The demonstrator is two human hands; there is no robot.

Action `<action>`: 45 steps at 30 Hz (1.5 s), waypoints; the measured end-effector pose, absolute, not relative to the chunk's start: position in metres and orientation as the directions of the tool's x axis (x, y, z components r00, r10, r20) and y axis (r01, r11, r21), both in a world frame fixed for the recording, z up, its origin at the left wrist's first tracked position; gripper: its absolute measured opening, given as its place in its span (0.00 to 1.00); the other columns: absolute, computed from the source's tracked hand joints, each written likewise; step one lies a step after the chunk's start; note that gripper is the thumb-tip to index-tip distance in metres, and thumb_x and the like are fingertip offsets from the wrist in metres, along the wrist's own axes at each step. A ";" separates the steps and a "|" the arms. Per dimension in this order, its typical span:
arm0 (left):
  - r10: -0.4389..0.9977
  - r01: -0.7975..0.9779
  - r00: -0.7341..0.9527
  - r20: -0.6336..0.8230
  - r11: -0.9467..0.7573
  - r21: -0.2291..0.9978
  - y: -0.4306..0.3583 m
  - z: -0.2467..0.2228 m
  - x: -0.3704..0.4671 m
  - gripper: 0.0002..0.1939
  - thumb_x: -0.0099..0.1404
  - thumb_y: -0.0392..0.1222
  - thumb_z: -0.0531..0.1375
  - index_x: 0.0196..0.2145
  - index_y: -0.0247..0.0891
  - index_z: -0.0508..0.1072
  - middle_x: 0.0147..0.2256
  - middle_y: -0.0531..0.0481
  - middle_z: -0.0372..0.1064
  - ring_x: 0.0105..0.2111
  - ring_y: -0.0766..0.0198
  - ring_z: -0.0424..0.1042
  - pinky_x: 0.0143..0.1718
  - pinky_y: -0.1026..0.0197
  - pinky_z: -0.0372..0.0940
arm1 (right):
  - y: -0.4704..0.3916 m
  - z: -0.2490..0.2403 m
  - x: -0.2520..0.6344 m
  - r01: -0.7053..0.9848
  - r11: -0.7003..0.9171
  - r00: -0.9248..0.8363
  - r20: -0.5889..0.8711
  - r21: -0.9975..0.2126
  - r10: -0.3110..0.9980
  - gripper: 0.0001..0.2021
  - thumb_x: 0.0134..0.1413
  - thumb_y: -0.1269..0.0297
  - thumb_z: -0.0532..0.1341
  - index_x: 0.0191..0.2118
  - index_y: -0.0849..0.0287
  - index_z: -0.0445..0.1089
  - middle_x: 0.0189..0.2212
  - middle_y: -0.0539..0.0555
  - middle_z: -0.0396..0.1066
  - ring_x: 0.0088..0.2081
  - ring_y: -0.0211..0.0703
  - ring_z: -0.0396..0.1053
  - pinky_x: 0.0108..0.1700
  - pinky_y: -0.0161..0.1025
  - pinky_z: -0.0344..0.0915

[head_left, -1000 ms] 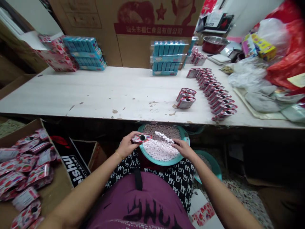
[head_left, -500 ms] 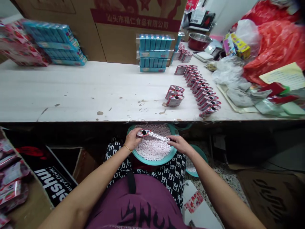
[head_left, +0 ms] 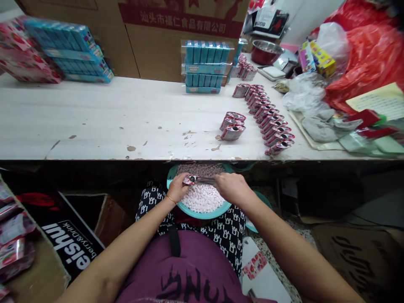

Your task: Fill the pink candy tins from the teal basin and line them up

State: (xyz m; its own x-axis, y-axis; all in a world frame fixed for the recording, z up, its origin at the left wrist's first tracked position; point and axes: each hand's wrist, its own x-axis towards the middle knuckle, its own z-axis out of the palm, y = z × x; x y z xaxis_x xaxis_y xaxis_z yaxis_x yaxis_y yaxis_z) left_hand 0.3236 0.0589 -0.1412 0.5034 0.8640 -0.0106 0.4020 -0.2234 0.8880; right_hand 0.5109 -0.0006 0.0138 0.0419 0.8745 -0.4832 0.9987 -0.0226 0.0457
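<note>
My left hand (head_left: 177, 188) grips a small red-and-pink tin (head_left: 190, 180) with a dark round opening on top, held over the left part of a teal basin (head_left: 202, 215). Small white candies (head_left: 203, 199) fill that basin, which rests on my lap. My right hand (head_left: 232, 187) is closed around one end of a narrow, greyish scoop (head_left: 206, 180). Its other end meets the tin's opening; it is blurred, and no candies show on it. On the table edge ahead, matching tins (head_left: 232, 132) stand as a group of three, with a longer row of several tins (head_left: 273, 122) to their right.
Blue packs in clear wrap (head_left: 206, 67) stand before a big carton (head_left: 154, 54); more blue packs (head_left: 74, 50) lean at left. Plastic bags (head_left: 366, 59) and a red bowl (head_left: 267, 52) crowd the table's right. Below lie boxes and a second teal basin (head_left: 263, 200).
My right hand has turned over, knuckles up, and the scoop, heaped with white candies before, now shows none. The tin in my left hand has shifted slightly lower in view.
</note>
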 end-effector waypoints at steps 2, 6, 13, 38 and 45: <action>0.904 0.347 0.421 -0.075 -0.084 0.934 0.062 -0.143 0.317 0.18 0.50 0.37 0.60 0.41 0.38 0.66 0.38 0.48 0.68 0.39 0.60 0.67 0.42 0.58 0.61 | -0.013 -0.005 0.527 0.995 -0.083 0.097 -0.484 0.050 0.869 0.13 0.54 0.63 0.49 0.43 0.56 0.65 0.37 0.58 0.70 0.37 0.47 0.68 0.37 0.40 0.60; 0.935 0.192 0.258 -0.245 0.199 0.961 0.066 -0.148 0.311 0.24 0.46 0.43 0.64 0.41 0.36 0.65 0.35 0.48 0.68 0.35 0.61 0.68 0.40 0.57 0.63 | -0.030 -0.077 0.531 0.950 -0.308 0.217 -0.588 -0.057 0.779 0.14 0.52 0.67 0.52 0.45 0.57 0.63 0.40 0.59 0.69 0.41 0.47 0.67 0.39 0.39 0.59; 0.821 -0.102 0.338 -0.459 0.517 0.850 0.057 -0.151 0.327 0.27 0.42 0.42 0.66 0.40 0.37 0.62 0.37 0.47 0.69 0.36 0.61 0.69 0.38 0.57 0.64 | -0.025 -0.154 0.500 0.864 -0.414 0.207 -0.549 -0.285 0.810 0.15 0.54 0.61 0.52 0.48 0.52 0.61 0.42 0.52 0.69 0.44 0.43 0.66 0.41 0.37 0.59; 0.885 0.322 0.464 -0.034 -0.132 0.938 0.053 -0.141 0.325 0.18 0.51 0.33 0.57 0.42 0.37 0.67 0.41 0.47 0.68 0.42 0.59 0.67 0.45 0.56 0.61 | 0.013 0.020 0.497 1.000 -0.019 0.026 -0.522 0.018 0.852 0.15 0.53 0.60 0.49 0.40 0.56 0.70 0.35 0.59 0.71 0.38 0.50 0.69 0.38 0.43 0.61; 0.921 0.242 0.376 -0.099 0.006 0.970 0.057 -0.143 0.310 0.19 0.50 0.37 0.60 0.42 0.37 0.66 0.40 0.48 0.68 0.39 0.61 0.68 0.43 0.58 0.62 | -0.020 -0.038 0.527 0.988 -0.151 0.131 -0.554 0.008 0.822 0.14 0.53 0.62 0.51 0.44 0.54 0.66 0.38 0.57 0.70 0.39 0.46 0.68 0.37 0.38 0.60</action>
State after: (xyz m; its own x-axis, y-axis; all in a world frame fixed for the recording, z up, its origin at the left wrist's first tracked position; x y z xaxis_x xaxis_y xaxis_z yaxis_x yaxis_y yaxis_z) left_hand 0.3101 0.0574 -0.1429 0.3762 0.9212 -0.0995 0.2420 0.0059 0.9703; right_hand 0.5271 -0.0199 -0.0384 0.1307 0.8220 -0.5542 0.9884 -0.1515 0.0084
